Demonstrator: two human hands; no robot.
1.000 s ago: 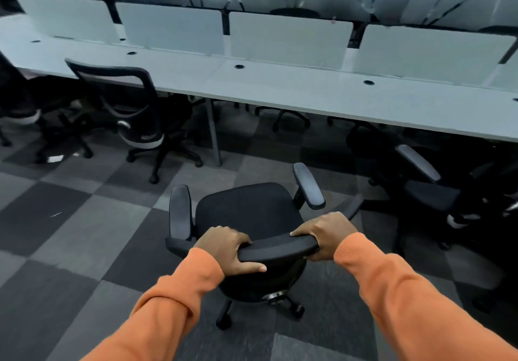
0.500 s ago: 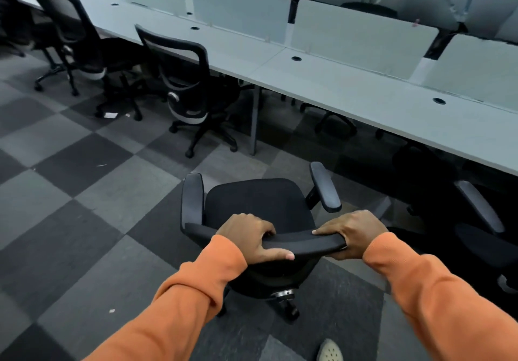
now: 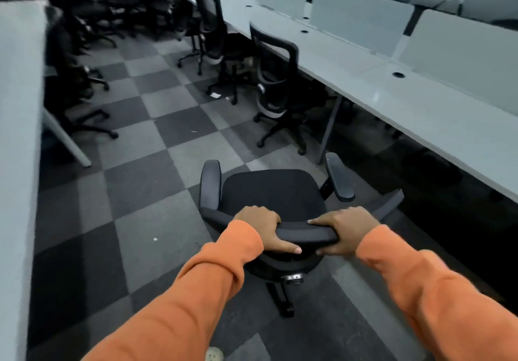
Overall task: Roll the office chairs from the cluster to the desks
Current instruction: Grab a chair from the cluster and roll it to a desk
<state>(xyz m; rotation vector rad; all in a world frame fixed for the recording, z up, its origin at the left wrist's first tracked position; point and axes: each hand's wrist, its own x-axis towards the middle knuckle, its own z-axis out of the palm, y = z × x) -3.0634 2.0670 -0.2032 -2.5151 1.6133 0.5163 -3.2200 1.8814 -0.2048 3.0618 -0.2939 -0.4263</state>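
Swung from facing the long desk (image 3: 420, 114) to lying just beside it, the office chair (image 3: 273, 192) is being steered along it, left hand (image 3: 262, 229) and right hand (image 3: 346, 230) each clasping the backrest rim (image 3: 305, 233) to control heading.

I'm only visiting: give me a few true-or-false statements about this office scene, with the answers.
1. The left hand and the right hand both hold the chair by the top of its backrest. True.
2. A bag lies on that chair's seat. False: nothing lies on the seat.
3. The long desk is on the person's right. True.
4. The floor is plain wood. False: it is checkered in light and dark grey squares.
5. A second chair stands at the desk ahead. True.
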